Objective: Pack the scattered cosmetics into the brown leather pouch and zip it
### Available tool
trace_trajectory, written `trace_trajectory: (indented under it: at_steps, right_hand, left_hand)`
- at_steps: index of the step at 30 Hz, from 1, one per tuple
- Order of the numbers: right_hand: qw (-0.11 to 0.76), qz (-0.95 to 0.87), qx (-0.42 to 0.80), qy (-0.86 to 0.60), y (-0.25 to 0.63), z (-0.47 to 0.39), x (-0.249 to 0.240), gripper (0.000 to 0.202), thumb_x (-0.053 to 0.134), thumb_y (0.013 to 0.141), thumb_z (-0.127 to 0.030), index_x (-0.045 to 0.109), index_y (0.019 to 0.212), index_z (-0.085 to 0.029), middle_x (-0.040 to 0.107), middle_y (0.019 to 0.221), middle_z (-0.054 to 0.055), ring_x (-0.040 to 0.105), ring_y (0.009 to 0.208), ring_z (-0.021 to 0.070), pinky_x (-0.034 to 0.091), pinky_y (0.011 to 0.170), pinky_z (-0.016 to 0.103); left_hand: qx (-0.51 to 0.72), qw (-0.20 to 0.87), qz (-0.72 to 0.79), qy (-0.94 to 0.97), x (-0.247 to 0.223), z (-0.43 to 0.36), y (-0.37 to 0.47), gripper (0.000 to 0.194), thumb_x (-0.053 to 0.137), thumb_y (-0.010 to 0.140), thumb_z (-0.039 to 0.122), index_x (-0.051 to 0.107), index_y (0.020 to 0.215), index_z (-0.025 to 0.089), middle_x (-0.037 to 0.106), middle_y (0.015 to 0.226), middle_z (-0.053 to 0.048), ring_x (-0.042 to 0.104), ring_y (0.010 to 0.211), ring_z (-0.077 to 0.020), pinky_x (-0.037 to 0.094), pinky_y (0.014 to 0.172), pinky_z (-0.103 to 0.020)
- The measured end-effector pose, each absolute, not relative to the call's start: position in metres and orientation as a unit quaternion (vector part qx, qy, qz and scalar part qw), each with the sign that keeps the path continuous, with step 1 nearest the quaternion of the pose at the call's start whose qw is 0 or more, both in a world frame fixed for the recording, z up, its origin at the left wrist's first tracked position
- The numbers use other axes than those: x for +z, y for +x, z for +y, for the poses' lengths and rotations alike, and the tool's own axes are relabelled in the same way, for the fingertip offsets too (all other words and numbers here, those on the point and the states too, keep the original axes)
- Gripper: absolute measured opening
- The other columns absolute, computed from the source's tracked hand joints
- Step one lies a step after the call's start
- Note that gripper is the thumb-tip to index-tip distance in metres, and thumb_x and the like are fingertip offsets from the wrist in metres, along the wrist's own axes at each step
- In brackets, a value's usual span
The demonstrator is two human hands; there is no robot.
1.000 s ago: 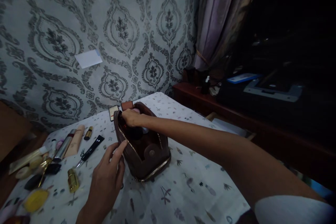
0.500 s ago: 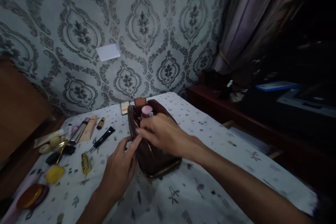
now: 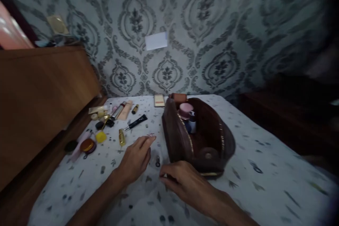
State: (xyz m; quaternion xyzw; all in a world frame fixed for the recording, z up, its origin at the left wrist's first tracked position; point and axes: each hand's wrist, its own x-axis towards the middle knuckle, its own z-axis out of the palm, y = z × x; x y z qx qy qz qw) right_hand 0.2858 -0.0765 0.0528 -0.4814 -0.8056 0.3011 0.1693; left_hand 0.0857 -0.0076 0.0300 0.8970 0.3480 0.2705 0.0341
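Note:
The brown cosmetic bag (image 3: pixel 173 141) stands unzipped on the bed sheet, its mouth wide. Inside it are a pink-lidded jar (image 3: pixel 186 110) and a small bottle with a clear cap (image 3: pixel 192 123). My left hand (image 3: pixel 136 157) is over the sheet left of the bag, fingers pressed together. A faint pinkish mark shows by its fingertips; I cannot tell whether it is held. In front of the bag, my right hand (image 3: pixel 185 183) has thumb and forefinger curled into a pinch, and any small thing between them is too blurred to name.
Cosmetics lie at the left: a black tube (image 3: pixel 137 121), a gold bottle (image 3: pixel 121 137), a beige tube (image 3: pixel 125 110), a yellow item (image 3: pixel 101 136) and an amber jar (image 3: pixel 88 146). A cream palette-like box (image 3: pixel 159 100) lies by the wall. Wooden furniture (image 3: pixel 45 88) borders the left.
My right hand has come out of the bag and moved to its front. My left hand has left the bag's side. The bag's mouth is wider, and the view has turned left.

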Motion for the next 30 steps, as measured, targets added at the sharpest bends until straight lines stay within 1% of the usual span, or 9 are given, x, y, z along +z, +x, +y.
trace_trajectory:
  at_steps: [3,6,9,11,14,17,21,26,30]
  right_hand:
    - [0.158,-0.809,0.319,-0.468,0.27,-0.068,0.044,0.02,0.053,0.091,-0.02,0.071,0.083,-0.018,0.069,0.072,0.004,0.062,0.065,0.0163,0.036,0.063,0.025]
    - [0.16,-0.808,0.333,-0.459,0.253,-0.06,0.038,0.021,0.053,0.089,-0.022,0.072,0.084,-0.019,0.068,0.072,0.004,0.061,0.069,0.0177,0.037,0.065,0.026]
    - [0.204,-0.79,0.364,-0.448,0.233,-0.049,0.03,0.02,0.053,0.087,-0.024,0.07,0.078,-0.018,0.065,0.067,0.003,0.059,0.066,0.0166,0.037,0.063,0.026]
    - [0.241,-0.751,0.435,-0.434,0.218,-0.04,0.022,0.02,0.052,0.085,-0.026,0.066,0.075,-0.017,0.062,0.063,0.001,0.056,0.059,0.0142,0.038,0.058,0.024]
    - [0.283,-0.64,0.569,-0.433,0.195,-0.025,0.007,0.021,0.054,0.082,-0.037,0.062,0.077,-0.018,0.058,0.058,-0.002,0.052,0.047,0.0114,0.036,0.048,0.023]
    - [0.33,-0.532,0.645,-0.439,0.178,-0.013,-0.007,0.035,0.063,0.074,-0.052,0.061,0.081,-0.018,0.057,0.055,-0.004,0.049,0.042,0.0102,0.034,0.044,0.022]
    - [0.405,-0.443,0.675,-0.429,0.175,-0.006,-0.02,0.051,0.075,0.062,-0.062,0.064,0.082,-0.016,0.059,0.056,-0.003,0.051,0.045,0.0097,0.034,0.045,0.022]
    - [0.44,-0.422,0.692,-0.386,0.185,-0.008,-0.025,0.055,0.079,0.063,-0.064,0.067,0.086,-0.015,0.063,0.062,-0.001,0.055,0.05,0.0101,0.038,0.048,0.022]
    - [0.437,-0.437,0.69,-0.377,0.186,-0.009,-0.027,0.055,0.079,0.065,-0.065,0.067,0.087,-0.015,0.064,0.063,-0.001,0.056,0.051,0.0105,0.039,0.049,0.023]
  left_hand:
    - [0.281,0.009,0.383,0.88,0.022,-0.003,0.058,0.037,0.04,0.094,0.009,0.054,0.125,0.022,0.065,0.115,-0.01,0.064,0.104,-0.0214,0.055,0.088,-0.036]
    - [0.29,-0.007,0.418,0.861,0.015,0.004,0.036,0.028,0.04,0.095,0.01,0.058,0.114,0.02,0.065,0.108,-0.009,0.063,0.1,-0.0212,0.055,0.086,-0.036]
    - [0.296,-0.015,0.452,0.841,0.006,0.013,0.022,0.026,0.041,0.094,0.009,0.059,0.108,0.02,0.064,0.107,-0.009,0.061,0.099,-0.0218,0.054,0.085,-0.037]
    - [0.295,-0.016,0.473,0.83,-0.001,0.018,0.014,0.024,0.042,0.094,0.01,0.06,0.106,0.02,0.064,0.107,-0.009,0.06,0.099,-0.023,0.054,0.084,-0.038]
    - [0.292,-0.018,0.495,0.818,-0.01,0.022,0.007,0.023,0.043,0.093,0.01,0.061,0.103,0.02,0.063,0.107,-0.01,0.059,0.1,-0.0242,0.054,0.085,-0.04]
    - [0.285,-0.022,0.513,0.809,-0.014,0.024,0.001,0.022,0.046,0.093,0.011,0.062,0.106,0.02,0.063,0.111,-0.01,0.057,0.104,-0.0246,0.053,0.087,-0.04]
    - [0.261,-0.031,0.545,0.796,-0.006,0.034,-0.012,0.02,0.047,0.095,0.016,0.063,0.106,0.02,0.064,0.107,-0.008,0.058,0.1,-0.0227,0.051,0.088,-0.038]
    - [0.22,-0.048,0.618,0.753,0.011,0.056,-0.032,0.021,0.046,0.094,0.014,0.067,0.096,0.018,0.066,0.102,-0.011,0.057,0.103,-0.0276,0.045,0.092,-0.043]
    - [0.186,-0.03,0.644,0.741,0.013,0.056,-0.027,0.02,0.046,0.096,0.019,0.065,0.097,0.019,0.068,0.102,-0.01,0.059,0.103,-0.0258,0.044,0.09,-0.038]
